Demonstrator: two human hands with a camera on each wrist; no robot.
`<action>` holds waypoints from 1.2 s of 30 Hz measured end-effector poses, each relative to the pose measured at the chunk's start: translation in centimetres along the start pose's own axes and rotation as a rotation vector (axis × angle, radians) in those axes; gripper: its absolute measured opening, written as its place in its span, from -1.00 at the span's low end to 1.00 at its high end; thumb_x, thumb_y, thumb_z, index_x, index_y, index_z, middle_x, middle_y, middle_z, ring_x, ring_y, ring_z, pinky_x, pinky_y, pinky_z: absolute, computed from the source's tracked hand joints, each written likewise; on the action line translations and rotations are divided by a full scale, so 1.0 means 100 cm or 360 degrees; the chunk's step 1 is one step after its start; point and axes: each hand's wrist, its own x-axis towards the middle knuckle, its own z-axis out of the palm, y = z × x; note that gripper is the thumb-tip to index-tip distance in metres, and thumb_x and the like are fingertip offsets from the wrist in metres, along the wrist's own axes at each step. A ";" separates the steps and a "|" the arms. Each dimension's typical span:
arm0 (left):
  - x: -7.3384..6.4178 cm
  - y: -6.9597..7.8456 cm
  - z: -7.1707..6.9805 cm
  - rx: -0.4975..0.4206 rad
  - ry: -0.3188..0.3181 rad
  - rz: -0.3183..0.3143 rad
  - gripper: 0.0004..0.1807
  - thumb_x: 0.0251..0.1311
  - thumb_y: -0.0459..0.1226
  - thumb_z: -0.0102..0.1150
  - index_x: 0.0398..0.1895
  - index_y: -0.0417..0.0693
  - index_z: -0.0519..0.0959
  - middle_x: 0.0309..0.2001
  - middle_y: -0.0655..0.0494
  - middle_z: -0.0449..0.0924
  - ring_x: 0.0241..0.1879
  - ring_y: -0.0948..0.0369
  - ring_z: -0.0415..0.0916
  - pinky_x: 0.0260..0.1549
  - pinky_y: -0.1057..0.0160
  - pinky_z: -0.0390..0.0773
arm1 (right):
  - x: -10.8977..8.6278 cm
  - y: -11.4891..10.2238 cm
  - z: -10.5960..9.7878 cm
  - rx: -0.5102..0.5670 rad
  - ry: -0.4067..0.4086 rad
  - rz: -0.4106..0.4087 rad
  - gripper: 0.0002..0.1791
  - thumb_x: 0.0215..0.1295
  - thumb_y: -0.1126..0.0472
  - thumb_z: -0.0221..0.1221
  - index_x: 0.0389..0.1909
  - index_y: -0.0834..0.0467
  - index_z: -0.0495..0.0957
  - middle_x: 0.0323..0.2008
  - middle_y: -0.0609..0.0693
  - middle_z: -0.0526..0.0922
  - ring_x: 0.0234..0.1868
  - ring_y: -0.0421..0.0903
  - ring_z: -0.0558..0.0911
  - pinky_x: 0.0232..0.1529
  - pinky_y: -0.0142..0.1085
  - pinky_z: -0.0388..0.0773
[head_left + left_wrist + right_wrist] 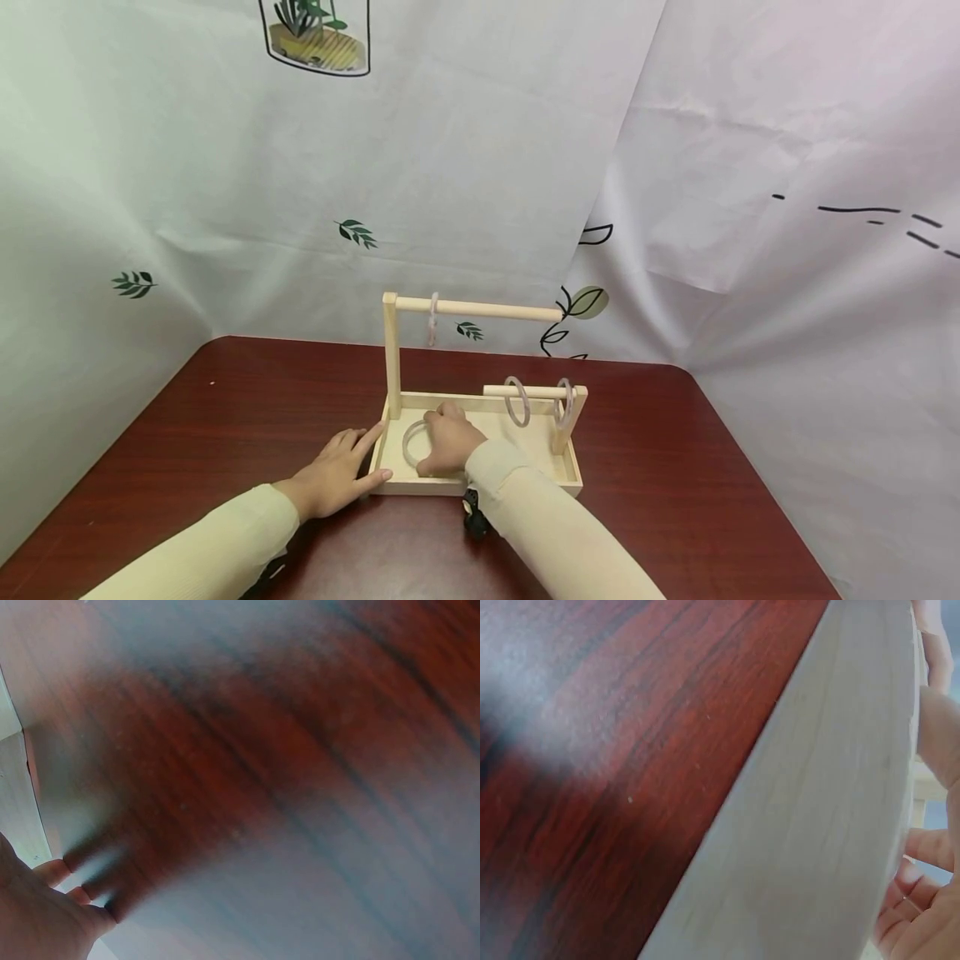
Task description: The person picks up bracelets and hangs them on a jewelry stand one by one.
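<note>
My right hand (450, 442) reaches into a pale wooden tray (420, 487), its thumb and fingers curled at opposite sides of a pale bangle (406, 444). That bangle lies on the tray floor, partly covered by the hand. In the right wrist view, the right hand (930, 900) shows at the tray's front wall (802, 810). My left hand (333, 471) has its fingers spread, with thumb and index finger touching the tray's left end. One bangle (432, 325) hangs on the upper rod (495, 311). Two more bangles (527, 404) hang on the lower rod (543, 392).
A tall post (392, 358) holds the upper rod at the tray's left; a shorter post (567, 425) carries the lower rod at its right. The tray stands on a dark red wooden table (660, 500). White cloth (480, 167) with printed leaves hangs behind.
</note>
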 end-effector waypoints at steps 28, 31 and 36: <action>-0.002 0.002 -0.002 -0.0023 -0.0034 -0.0007 -0.10 0.27 0.28 -0.07 0.53 0.02 0.02 0.29 -0.35 0.21 0.34 -0.29 0.06 0.15 -0.32 0.21 | -0.007 0.002 -0.021 0.0450 0.0102 -0.0048 -0.16 -0.30 0.13 0.39 0.19 0.22 0.46 0.06 0.13 0.37 -0.04 -0.08 0.41 -0.23 -0.40 0.43; -0.002 0.002 -0.002 -0.0023 -0.0035 -0.0011 -0.10 0.27 0.29 -0.07 0.53 0.02 0.02 0.29 -0.35 0.20 0.35 -0.29 0.06 0.15 -0.32 0.21 | -0.009 0.001 -0.024 0.0501 0.0116 -0.0044 -0.15 -0.28 0.13 0.37 0.21 0.24 0.43 0.09 0.15 0.36 0.02 -0.05 0.42 -0.17 -0.37 0.44; -0.002 0.002 -0.002 -0.0019 -0.0039 -0.0005 -0.11 0.28 0.28 -0.07 0.53 0.02 0.01 0.29 -0.35 0.20 0.35 -0.29 0.06 0.15 -0.32 0.21 | -0.012 -0.001 -0.028 0.0574 0.0127 -0.0035 -0.15 -0.25 0.16 0.36 0.24 0.22 0.40 0.09 0.15 0.35 0.04 -0.04 0.42 -0.09 -0.33 0.45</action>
